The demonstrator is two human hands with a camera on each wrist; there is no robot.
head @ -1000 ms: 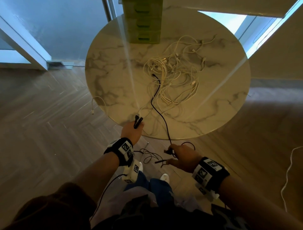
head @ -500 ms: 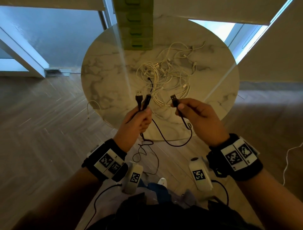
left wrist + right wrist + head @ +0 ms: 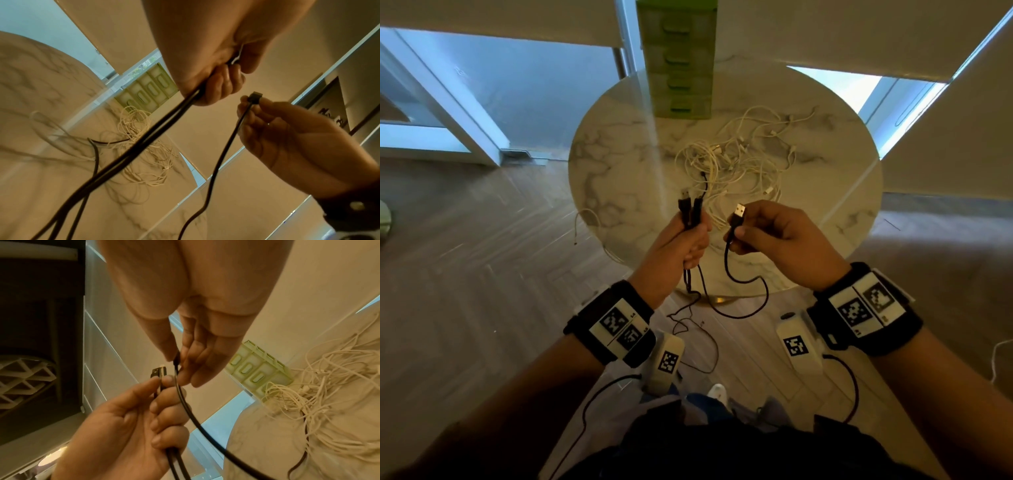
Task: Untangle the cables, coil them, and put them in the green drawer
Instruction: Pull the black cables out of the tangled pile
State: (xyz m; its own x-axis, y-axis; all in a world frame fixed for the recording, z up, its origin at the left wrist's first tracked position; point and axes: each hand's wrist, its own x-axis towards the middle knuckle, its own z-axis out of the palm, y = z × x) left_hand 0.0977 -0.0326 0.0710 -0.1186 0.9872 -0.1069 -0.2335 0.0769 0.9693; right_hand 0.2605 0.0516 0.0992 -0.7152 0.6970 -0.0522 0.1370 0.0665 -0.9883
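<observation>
My left hand (image 3: 685, 240) grips two black cable ends (image 3: 690, 209), their plugs sticking up above the fist. Beside it my right hand (image 3: 774, 236) pinches a third black USB plug (image 3: 738, 214) between thumb and fingers. The black cable (image 3: 743, 291) sags in a loop between both hands. In the left wrist view the black strands (image 3: 144, 141) run down from the left hand (image 3: 216, 78). A tangle of white cables (image 3: 739, 168) lies on the round marble table (image 3: 619, 164). The green drawer unit (image 3: 678, 68) stands at the table's far edge, drawers closed.
Thin black cable loops (image 3: 698, 329) trail to the wooden floor under my hands. One white cable (image 3: 582, 219) hangs off the table's left edge. Another white cable (image 3: 996, 356) lies on the floor at the right. Walls and glass panels stand behind the table.
Both hands rose from below the table edge to over its near side. The right hand brought up a black plug and now holds it close to the left hand's plugs.
</observation>
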